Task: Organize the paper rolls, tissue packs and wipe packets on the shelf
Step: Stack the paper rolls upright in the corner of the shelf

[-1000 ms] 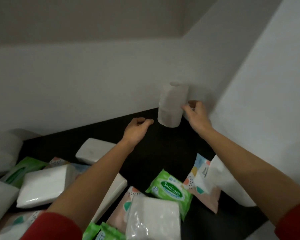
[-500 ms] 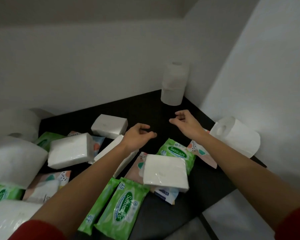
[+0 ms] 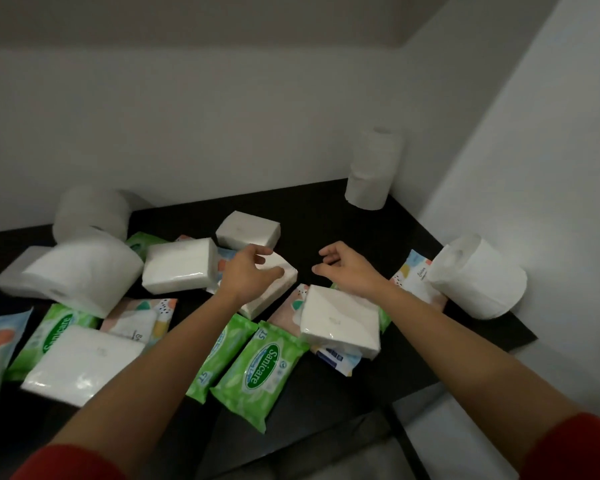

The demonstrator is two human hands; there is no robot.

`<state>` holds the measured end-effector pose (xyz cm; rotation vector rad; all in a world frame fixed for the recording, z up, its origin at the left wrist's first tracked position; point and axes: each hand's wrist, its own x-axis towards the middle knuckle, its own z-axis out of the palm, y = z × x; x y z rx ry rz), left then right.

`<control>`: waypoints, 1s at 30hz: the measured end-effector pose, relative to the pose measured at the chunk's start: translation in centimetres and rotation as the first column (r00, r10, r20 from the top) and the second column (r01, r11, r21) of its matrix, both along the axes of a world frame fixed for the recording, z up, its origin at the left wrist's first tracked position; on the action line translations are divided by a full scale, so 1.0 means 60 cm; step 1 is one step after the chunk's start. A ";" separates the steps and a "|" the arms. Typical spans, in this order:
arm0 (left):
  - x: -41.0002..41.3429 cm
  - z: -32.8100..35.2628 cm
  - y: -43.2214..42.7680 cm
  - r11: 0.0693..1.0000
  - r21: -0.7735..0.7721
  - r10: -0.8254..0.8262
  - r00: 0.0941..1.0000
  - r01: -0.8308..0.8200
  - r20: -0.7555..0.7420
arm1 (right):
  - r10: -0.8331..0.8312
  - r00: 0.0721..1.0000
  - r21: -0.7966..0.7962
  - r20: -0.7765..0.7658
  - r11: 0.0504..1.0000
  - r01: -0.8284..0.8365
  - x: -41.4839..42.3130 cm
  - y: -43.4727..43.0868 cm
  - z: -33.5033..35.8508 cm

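Plain white walls (image 3: 187, 133) meet in a corner at the upper right. A dark shelf top (image 3: 326, 209) spans the lower frame under dim light.

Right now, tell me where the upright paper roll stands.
In the head view, the upright paper roll stands in the far right corner of the shelf, beyond the roll lying on its side.

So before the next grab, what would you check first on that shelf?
1. Free left hand: ok, holds nothing.
2. Free right hand: ok, holds nothing.
3. Upright corner roll stack: ok.
4. Upright roll by the right wall: not ok, it lies on its side.
5. Sorted packs: not ok, a tissue pack lies on wipe packets.
6. Bare shelf beside the stack: ok.
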<state>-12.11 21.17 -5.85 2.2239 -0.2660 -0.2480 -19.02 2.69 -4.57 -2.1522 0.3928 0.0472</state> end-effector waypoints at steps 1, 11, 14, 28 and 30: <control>0.006 0.000 0.008 1.000 0.003 0.017 1.000 -0.017 0.011 | 0.009 1.000 -0.010 0.007 1.000 -0.009 0.005 0.008 0.002; 0.092 0.015 0.116 0.863 0.468 0.091 0.971 -0.188 0.223 | 0.125 0.992 -0.057 0.036 0.991 -0.123 0.088 0.089 0.010; 0.109 0.010 0.139 0.827 0.534 0.154 0.984 -0.175 0.085 | 0.121 0.992 -0.045 0.035 0.992 -0.119 0.102 0.101 0.003; 0.109 -0.019 0.135 0.807 0.569 0.155 0.986 -0.161 0.059 | 0.114 0.993 -0.019 -0.007 0.993 -0.114 0.102 0.117 -0.017; 0.109 -0.020 0.129 0.820 0.540 0.175 0.982 -0.189 0.078 | 0.113 0.994 -0.020 -0.008 0.993 -0.113 0.100 0.117 -0.017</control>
